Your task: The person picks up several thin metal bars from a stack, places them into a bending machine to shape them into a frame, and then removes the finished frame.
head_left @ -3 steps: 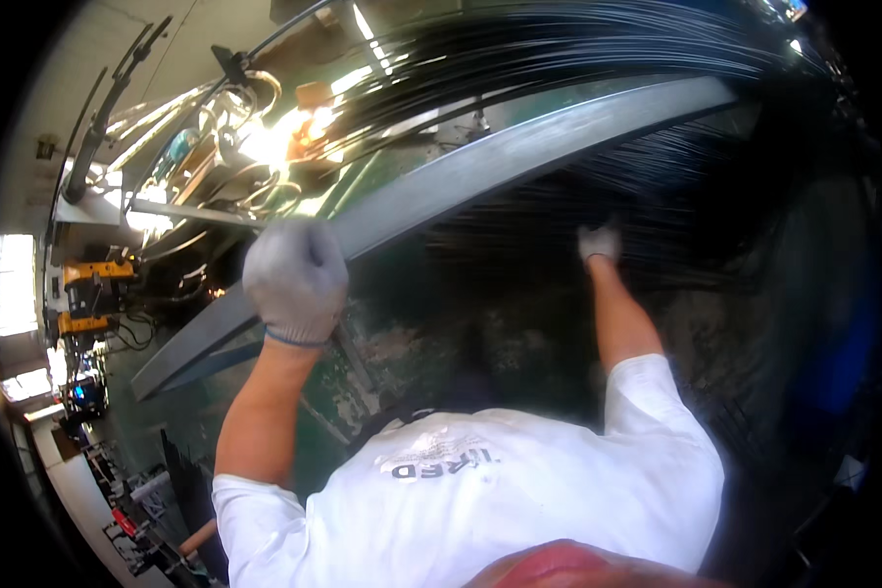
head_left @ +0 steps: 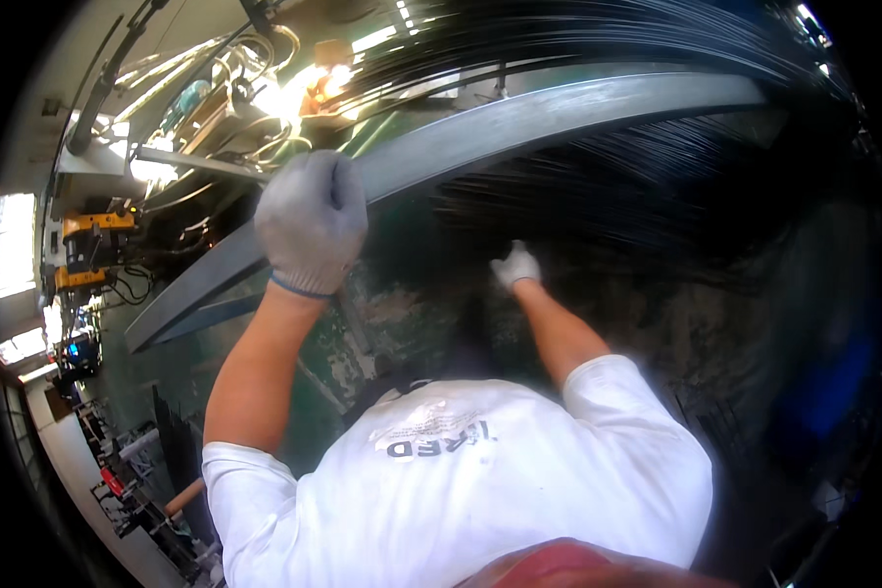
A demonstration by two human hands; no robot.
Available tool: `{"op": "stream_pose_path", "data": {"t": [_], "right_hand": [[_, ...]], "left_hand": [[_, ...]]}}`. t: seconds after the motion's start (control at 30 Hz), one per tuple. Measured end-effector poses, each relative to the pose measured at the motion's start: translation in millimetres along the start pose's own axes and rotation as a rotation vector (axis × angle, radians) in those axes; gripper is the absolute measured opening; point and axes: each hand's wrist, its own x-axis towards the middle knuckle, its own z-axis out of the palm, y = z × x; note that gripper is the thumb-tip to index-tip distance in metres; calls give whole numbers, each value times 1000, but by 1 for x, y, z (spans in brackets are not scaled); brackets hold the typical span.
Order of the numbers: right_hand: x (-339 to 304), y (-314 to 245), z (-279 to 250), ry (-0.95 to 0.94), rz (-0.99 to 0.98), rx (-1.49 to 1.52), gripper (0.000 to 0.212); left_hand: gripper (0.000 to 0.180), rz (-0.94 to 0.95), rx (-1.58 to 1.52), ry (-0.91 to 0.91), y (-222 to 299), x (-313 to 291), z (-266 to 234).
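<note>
My left hand (head_left: 312, 218), in a grey work glove with a blue cuff edge, is closed in a fist over a long grey metal beam (head_left: 480, 134). Whatever sits inside the fist, if anything, is hidden. The beam slants from the lower left to the upper right and looks curved in this view. My right hand (head_left: 516, 268), also gloved, is off to the right of the left one, below the beam and apart from it. Its thumb and a finger stand apart, and nothing shows in it. Dark thin rods (head_left: 617, 176) lie beyond it in a bundle.
More long dark rods (head_left: 578, 34) spread across the top. Hoses and bright-lit equipment (head_left: 235, 98) stand at the upper left, with yellow-and-black machine units (head_left: 98, 240) below. Clamps and tools (head_left: 137, 470) are at the lower left. A blue thing (head_left: 828, 392) is at the right.
My right hand has moved left and slightly down, away from the dark rods. My left fist has shifted a little up and right in the picture, as the whole view moved somewhat.
</note>
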Motion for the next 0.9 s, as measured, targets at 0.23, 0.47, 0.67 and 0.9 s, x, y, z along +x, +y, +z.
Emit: {"op": "stream_pose_path", "data": {"t": [0.23, 0.47, 0.67, 0.9], "right_hand": [[-191, -111, 155, -556, -684, -88, 54], [-144, -61, 163, -350, -435, -287, 56], [-12, 105, 148, -25, -128, -581, 62], [-121, -74, 258, 52, -141, -342, 42]], "left_hand": [[24, -71, -93, -183, -92, -79, -67], [22, -599, 82, 126, -209, -233, -207], [19, -1359, -329, 300, -288, -510, -197], [27, -1519, -513, 287, -309, -727, -174]]}}
